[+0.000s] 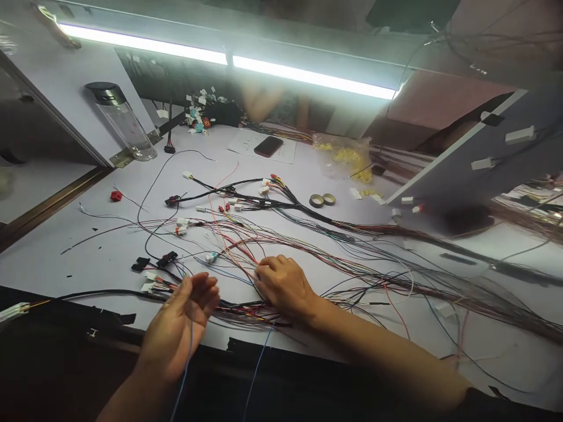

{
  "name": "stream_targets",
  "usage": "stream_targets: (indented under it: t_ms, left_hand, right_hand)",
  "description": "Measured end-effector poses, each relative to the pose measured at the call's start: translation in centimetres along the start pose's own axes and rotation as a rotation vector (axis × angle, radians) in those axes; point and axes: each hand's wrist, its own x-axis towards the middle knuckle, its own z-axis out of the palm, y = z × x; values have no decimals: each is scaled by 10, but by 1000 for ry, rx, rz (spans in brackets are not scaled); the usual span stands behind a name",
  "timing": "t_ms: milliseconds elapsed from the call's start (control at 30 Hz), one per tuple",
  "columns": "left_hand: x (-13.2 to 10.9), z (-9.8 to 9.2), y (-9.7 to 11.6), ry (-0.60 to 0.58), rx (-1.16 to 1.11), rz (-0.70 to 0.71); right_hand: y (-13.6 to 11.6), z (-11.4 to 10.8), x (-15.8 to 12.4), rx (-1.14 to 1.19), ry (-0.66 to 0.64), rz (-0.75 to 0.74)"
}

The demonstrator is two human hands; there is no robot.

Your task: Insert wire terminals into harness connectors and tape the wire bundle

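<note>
The left hand (185, 319) is held palm up and loosely open over the near edge of the table (65, 258). A thin blue wire (188, 351) is draped along its palm, ungripped, its long axis run from the fingers back past the wrist and off the edge. The right hand (281, 284) is laid knuckles up, fingers curled, on the bundle of wires (237, 306) just to the right; whether a strand is pinched cannot be told; the bundle is stretched away rightward across the table.
</note>
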Motion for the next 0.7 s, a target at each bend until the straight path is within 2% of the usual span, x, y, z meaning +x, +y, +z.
stream_targets:
  t_ms: [133,267,400,467,567,700]
  left_hand:
    - [5,13,-20,-104,41,-44]
    - [12,17,-29,-115,41,-47]
    - [17,14,-31,-137,37,-40]
    - [17,13,-31,-130,32,-49]
    - [18,13,-33,-122,25,-59]
    - [20,13,-35,-117,11,-43]
  right_hand:
    - [-6,7,-7,8,31,-93]
    - [-7,11,-13,33,44,-141]
    - [-2,5,-11,61,58,-171]
    - [6,-1,-6,81,101,-139]
    - [25,-6,1,36,176,-7]
    - [46,-2,4,-78,122,129]
